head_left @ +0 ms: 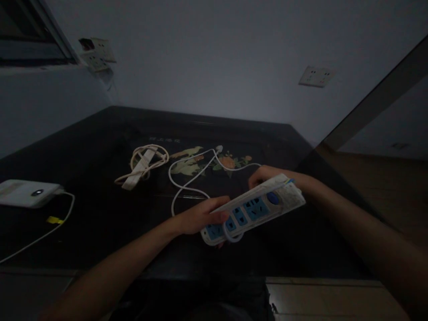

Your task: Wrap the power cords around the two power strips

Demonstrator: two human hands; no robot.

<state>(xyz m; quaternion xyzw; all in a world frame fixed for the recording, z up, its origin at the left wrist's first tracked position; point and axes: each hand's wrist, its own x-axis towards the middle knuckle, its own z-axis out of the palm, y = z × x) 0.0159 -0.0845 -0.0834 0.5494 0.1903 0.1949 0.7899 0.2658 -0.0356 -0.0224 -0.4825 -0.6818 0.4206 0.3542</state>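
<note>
A white power strip (pixel 264 207) with blue sockets and a blue oval switch is held tilted above the dark table, its right end higher. My left hand (pixel 203 216) is closed around its lower left end, thumb on the socket face. A loop of cord (pixel 234 238) wraps around the strip beside that thumb. Behind the strip's upper right end is my right hand (pixel 259 174), fingers curled, partly hidden by the strip. The white cord (pixel 192 189) lies in loops on the table and runs up into my right hand. A white plug (pixel 219 149) rests at its far bend.
On the dark table (pixel 100 147), printed with flowers, a second white strip (pixel 140 169) lies with its cord coiled over it. A white device (pixel 30 194) with a cable sits at the left edge. Wall sockets (pixel 316 76) are on the back wall.
</note>
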